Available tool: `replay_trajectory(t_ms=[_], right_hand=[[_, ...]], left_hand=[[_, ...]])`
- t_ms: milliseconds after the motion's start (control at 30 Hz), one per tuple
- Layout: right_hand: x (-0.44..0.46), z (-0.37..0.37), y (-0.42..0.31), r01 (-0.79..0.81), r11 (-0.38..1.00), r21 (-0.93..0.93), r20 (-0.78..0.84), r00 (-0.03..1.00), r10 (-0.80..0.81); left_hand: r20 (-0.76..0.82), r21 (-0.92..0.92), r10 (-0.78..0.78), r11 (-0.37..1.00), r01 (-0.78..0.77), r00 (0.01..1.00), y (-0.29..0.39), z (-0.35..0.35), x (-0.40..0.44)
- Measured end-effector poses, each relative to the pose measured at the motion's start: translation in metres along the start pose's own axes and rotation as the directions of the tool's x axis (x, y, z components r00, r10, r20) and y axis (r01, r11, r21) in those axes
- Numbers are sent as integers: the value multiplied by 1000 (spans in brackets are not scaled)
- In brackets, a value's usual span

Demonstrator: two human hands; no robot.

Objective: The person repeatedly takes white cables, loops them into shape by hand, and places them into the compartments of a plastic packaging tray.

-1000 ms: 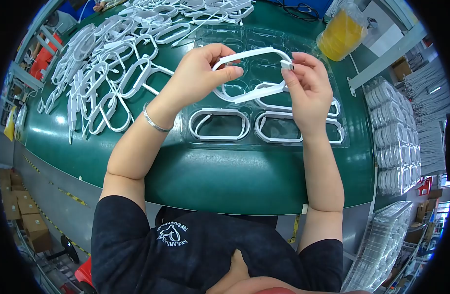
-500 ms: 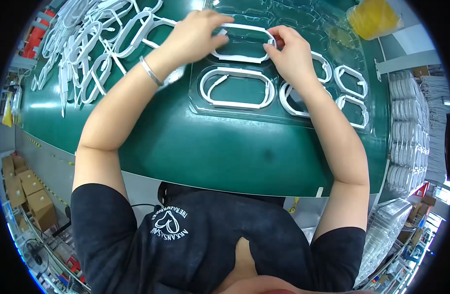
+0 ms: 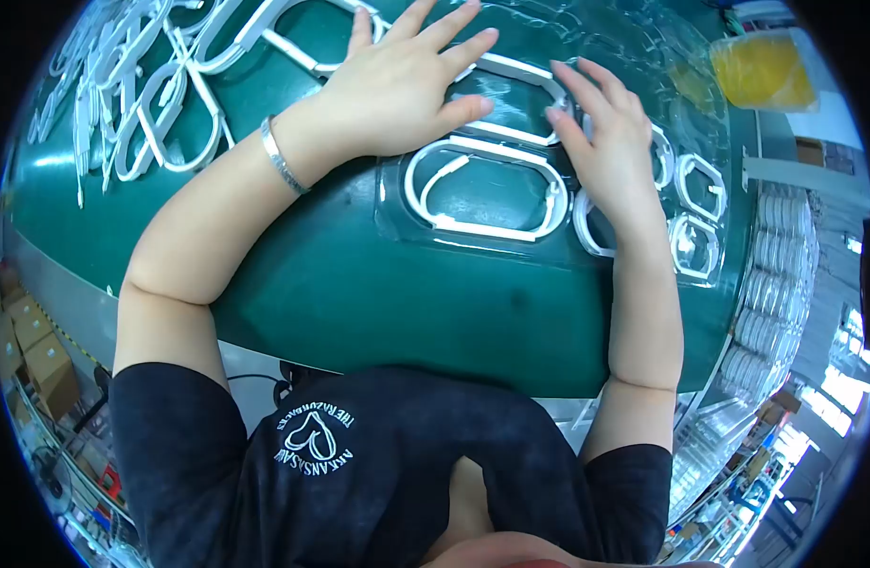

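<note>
My left hand (image 3: 404, 90) is spread with its fingers apart, over the left end of a white oval cable loop (image 3: 517, 68) lying in the clear plastic tray (image 3: 390, 204). At the right end of that loop, my right hand (image 3: 605, 128) has its thumb and fingers apart; its fingertips are close to the loop, and contact cannot be made out. Nearer to me in the tray sits another white oval loop (image 3: 487, 233). Further loops, such as a white one (image 3: 697, 248), lie in the tray on the right, one partly hidden by my right wrist.
Many loose white loops (image 3: 170, 133) are heaped on the green table (image 3: 435, 322) at the left. A yellow roll in plastic (image 3: 764, 73) stands at the back right. Stacked clear trays with white loops (image 3: 776, 275) are beyond the right edge, with cardboard boxes (image 3: 47, 360) at lower left.
The white loop was held up in both hands, then lowered into the tray. Both hands have let go and their fingers have opened. The view has shifted too.
</note>
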State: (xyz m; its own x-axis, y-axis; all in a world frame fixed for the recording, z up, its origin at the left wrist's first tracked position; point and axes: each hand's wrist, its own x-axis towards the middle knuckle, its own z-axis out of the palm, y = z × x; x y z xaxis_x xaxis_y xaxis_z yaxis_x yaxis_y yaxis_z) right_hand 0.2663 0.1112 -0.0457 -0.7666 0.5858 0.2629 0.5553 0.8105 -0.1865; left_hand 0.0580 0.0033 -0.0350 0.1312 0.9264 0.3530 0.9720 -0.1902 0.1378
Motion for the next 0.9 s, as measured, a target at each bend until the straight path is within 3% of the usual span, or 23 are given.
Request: replay_trajectory(t_ms=[33,100,133,167,200,233,267,300,433,700,767,833,900], right_hand=[[-2,-3,-4,41,999,-12,-43,998,-41],[-3,-14,-10,135,991,-16,-141,981,-136],[-2,-20,-14,140,990,-10,-138,980,-140],[-2,-28,-17,184,960,212,-150,977,-154],[-4,-36,-19,219,882,418,-165,973,-164],[-5,-42,-21,195,776,600,-139,981,-139],[-9,-43,-21,142,564,814,-97,989,-109],[-11,-45,-18,86,303,949,-59,994,-97],[-10,-60,-10,112,80,990,-116,993,39],[-9,-93,14,236,108,966,-259,913,315],[-8,-100,24,211,215,953,-288,850,442],[-7,-104,37,258,207,944,-328,804,495],[-6,-105,51,185,408,894,-405,722,561]], left_hand=[[375,51,-207,978,203,904,8,-18,5],[396,-37,-218,967,253,892,0,-6,-4],[58,46,-75,996,72,996,-5,11,-14],[-269,186,129,979,-80,954,-9,23,-21],[-273,186,133,979,-83,953,-8,22,-21],[-82,143,-11,989,23,997,-5,20,-18],[107,124,-144,984,130,984,-2,17,-13],[119,63,-174,984,168,978,-5,20,-14],[173,11,-166,986,167,971,-3,12,-11],[206,-31,-177,982,187,962,4,2,-6],[225,-16,-193,979,201,955,7,-1,-4],[230,-10,-191,980,199,954,7,-1,-3],[234,-1,-194,980,199,953,7,0,-4]])
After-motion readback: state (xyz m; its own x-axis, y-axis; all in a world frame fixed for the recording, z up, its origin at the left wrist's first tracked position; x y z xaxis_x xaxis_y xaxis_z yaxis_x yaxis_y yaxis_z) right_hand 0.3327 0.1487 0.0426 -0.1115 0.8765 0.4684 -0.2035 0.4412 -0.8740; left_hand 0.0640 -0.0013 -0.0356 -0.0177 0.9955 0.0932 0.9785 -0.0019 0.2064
